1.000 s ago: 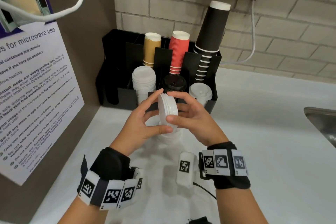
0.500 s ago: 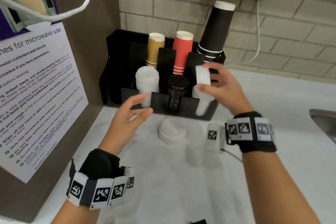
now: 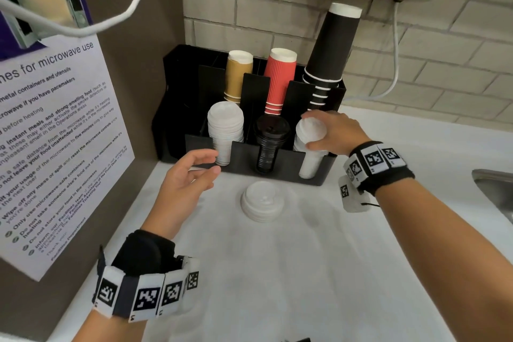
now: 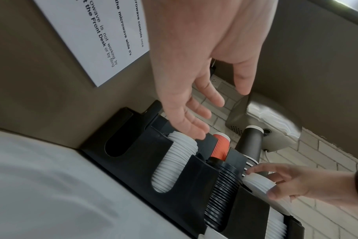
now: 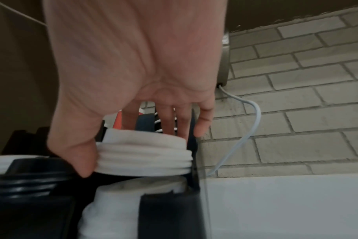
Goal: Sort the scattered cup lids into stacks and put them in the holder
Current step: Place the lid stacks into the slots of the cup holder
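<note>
1. Lowering into the holder (image 3: 280,172): the small lid stack (image 3: 312,130) that both hands held together over the counter a second ago, and that the right hand alone carried up to the holder half a second ago, now sits at the mouth of the holder's right front slot.
2. Right hand (image 3: 333,132): thumb and fingers clamped round the small lid stack from above; the right wrist view shows a gap between it and the white lids (image 5: 133,190) already in that slot, so it is not yet seated.
3. Left hand (image 3: 186,178): off the stack since the handover, fingers loosely spread, holding nothing, hovering just before the holder's left front.
4. Meaning for the task, as a judgement: one sorted stack is nearly filed; release is what remains for it.
5. Counter lids (image 3: 262,201): one low white stack unmoved on the counter, just before the holder's middle, not yet filed.
6. Holder's other front slots: white lids (image 3: 225,130) at left, black lids (image 3: 270,141) at middle.
7. Hard to make out: lid count in the held stack; right fingertips behind it; the right slot's depth, hidden by the holder's front wall; the right wrist view is blurred.
</note>
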`<state>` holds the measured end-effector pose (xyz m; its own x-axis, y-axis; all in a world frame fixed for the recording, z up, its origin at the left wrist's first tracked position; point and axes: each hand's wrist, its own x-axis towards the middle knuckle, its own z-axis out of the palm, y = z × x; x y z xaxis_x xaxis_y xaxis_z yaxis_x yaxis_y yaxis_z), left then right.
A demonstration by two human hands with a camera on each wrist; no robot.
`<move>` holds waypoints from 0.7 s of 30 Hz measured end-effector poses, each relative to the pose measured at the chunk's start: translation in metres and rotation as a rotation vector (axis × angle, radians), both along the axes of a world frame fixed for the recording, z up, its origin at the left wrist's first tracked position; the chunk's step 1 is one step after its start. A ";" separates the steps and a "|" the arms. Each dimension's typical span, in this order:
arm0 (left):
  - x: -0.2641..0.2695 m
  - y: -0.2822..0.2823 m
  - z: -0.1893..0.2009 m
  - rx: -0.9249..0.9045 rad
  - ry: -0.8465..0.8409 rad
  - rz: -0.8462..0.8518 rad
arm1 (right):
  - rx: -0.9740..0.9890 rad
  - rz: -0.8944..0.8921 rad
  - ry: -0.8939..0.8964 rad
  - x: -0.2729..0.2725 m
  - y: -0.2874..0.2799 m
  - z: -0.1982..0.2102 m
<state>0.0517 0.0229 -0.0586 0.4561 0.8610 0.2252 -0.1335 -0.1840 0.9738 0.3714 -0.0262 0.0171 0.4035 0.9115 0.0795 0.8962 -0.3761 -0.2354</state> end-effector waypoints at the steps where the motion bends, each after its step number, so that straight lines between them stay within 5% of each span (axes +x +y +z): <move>1: 0.000 0.000 0.000 0.000 0.001 0.000 | -0.022 -0.002 -0.024 -0.001 0.002 0.000; 14: 0.005 0.003 0.000 0.011 -0.011 -0.021 | -0.135 -0.045 -0.037 -0.004 0.005 -0.007; 21: 0.003 0.004 0.000 0.025 -0.028 -0.030 | -0.246 0.052 -0.199 -0.011 -0.003 -0.015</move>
